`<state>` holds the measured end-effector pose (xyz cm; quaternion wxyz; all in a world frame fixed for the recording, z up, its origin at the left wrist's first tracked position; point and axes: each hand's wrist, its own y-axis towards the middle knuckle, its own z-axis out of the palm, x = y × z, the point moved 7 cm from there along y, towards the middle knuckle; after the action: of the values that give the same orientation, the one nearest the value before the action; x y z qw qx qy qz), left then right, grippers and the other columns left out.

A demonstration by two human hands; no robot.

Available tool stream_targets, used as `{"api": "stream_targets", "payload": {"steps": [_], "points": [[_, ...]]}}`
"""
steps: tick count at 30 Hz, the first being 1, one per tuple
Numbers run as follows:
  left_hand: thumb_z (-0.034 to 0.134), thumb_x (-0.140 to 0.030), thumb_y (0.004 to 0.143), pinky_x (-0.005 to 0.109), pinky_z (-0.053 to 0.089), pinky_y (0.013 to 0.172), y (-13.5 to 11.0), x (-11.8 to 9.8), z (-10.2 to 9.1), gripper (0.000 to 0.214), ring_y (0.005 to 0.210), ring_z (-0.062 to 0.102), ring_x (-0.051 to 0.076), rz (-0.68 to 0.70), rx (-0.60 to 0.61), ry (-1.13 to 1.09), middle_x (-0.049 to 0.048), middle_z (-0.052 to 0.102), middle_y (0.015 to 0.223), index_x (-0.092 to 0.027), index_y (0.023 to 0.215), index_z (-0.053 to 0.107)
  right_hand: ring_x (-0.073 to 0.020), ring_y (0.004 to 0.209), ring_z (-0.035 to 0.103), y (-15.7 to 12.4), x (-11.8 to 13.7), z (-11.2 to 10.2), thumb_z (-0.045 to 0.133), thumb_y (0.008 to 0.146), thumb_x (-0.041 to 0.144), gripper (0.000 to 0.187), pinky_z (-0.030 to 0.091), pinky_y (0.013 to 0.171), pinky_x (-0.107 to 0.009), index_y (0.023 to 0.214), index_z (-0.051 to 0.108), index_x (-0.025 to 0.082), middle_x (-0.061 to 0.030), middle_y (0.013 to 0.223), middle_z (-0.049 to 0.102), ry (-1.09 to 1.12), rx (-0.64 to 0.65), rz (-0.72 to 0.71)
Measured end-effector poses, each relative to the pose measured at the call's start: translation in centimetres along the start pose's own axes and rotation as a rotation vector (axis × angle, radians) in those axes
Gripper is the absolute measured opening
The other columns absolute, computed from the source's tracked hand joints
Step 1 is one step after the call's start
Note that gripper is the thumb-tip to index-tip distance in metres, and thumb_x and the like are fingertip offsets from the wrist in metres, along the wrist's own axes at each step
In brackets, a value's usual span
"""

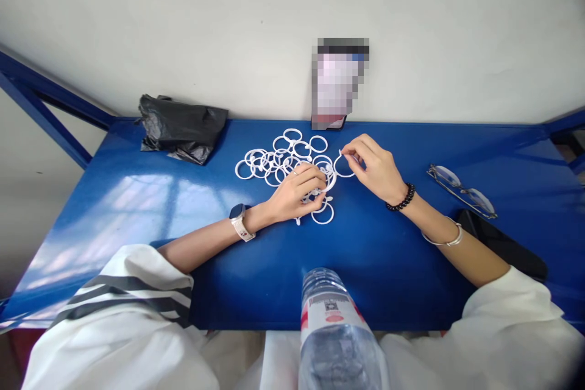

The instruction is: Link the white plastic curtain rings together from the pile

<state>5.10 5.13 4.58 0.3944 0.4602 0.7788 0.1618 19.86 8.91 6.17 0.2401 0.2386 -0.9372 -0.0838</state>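
A loose pile of thin white plastic rings (275,177) with small tabs lies on the blue table. My left hand (297,194) is over the right part of the pile, its fingers closed round one or more white rings (332,183); the fingers hide how many. Just to the right, my right hand (375,166) pinches another white ring (335,166) between thumb and fingertips. That ring looks parted at its upper end and touches or overlaps the ones by my left hand. A single ring (323,223) lies partly below my left fingers.
A black plastic bag (185,128) rests at the back left of the blue table (137,219). A blurred-out phone-like screen (338,88) leans on the wall. Glasses (461,190) and a dark case-like object (503,244) are at right. A clear bottle (338,341) stands close in front.
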Motion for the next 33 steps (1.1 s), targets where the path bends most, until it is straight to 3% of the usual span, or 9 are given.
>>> {"api": "stream_targets", "payload": {"steps": [6,13,19,26,30,33], "points": [[0.049,-0.018,0.091,0.034,0.052,0.082,-0.3,0.5,0.2,0.006,0.093,0.061,0.018,-0.057,0.029,0.036,0.0047,0.065,0.085,-0.019,0.090,0.055,-0.0195,0.085,0.061,0.0,-0.4,-0.4,0.036,0.097,0.024,0.023,0.050,0.076,-0.032,0.101,0.058,0.020,-0.0094,0.104,0.059,0.007,-0.055,0.049],[0.047,-0.010,0.091,0.027,0.053,0.076,-0.7,1.3,-0.1,0.029,0.085,0.063,0.014,-0.168,-0.073,0.010,0.0076,0.064,0.099,-0.017,0.120,0.045,-0.0154,0.077,0.060,-0.6,1.3,-0.7,0.046,0.096,0.025,0.013,0.052,0.070,-0.029,0.105,0.056,0.022,-0.0045,0.092,0.061,0.216,-0.232,-0.113],[0.042,-0.010,0.093,0.027,0.049,0.070,-0.4,0.8,0.0,0.019,0.080,0.055,0.015,-0.059,-0.028,0.049,0.0045,0.062,0.085,-0.017,0.107,0.052,-0.0145,0.076,0.059,-1.4,2.1,0.9,0.050,0.094,0.018,0.021,0.054,0.068,-0.029,0.114,0.056,0.023,-0.0027,0.088,0.059,0.342,-0.295,-0.183],[0.039,-0.010,0.092,0.033,0.048,0.076,-0.4,0.4,0.6,0.021,0.082,0.051,0.018,0.019,0.061,0.050,0.0058,0.058,0.078,-0.016,0.084,0.057,-0.0137,0.074,0.060,-2.0,2.8,1.3,0.048,0.095,0.015,0.020,0.054,0.065,-0.029,0.111,0.059,0.021,-0.0054,0.093,0.062,0.280,-0.320,-0.244],[0.042,-0.020,0.092,0.037,0.049,0.081,-0.4,0.5,0.7,0.017,0.085,0.052,0.020,-0.006,0.076,0.024,0.0085,0.060,0.085,-0.014,0.093,0.059,-0.0160,0.081,0.063,-2.2,3.3,1.0,0.049,0.094,0.014,0.018,0.056,0.069,-0.030,0.105,0.061,0.021,-0.0060,0.093,0.064,0.260,-0.354,-0.278],[0.041,-0.034,0.094,0.040,0.048,0.082,-0.5,0.6,0.7,0.027,0.088,0.052,0.022,-0.017,0.088,0.006,0.0104,0.060,0.091,-0.014,0.102,0.058,-0.0167,0.084,0.065,-2.5,3.9,0.8,0.052,0.092,0.012,0.016,0.057,0.070,-0.030,0.103,0.061,0.020,-0.0062,0.091,0.065,0.259,-0.376,-0.325]]}}
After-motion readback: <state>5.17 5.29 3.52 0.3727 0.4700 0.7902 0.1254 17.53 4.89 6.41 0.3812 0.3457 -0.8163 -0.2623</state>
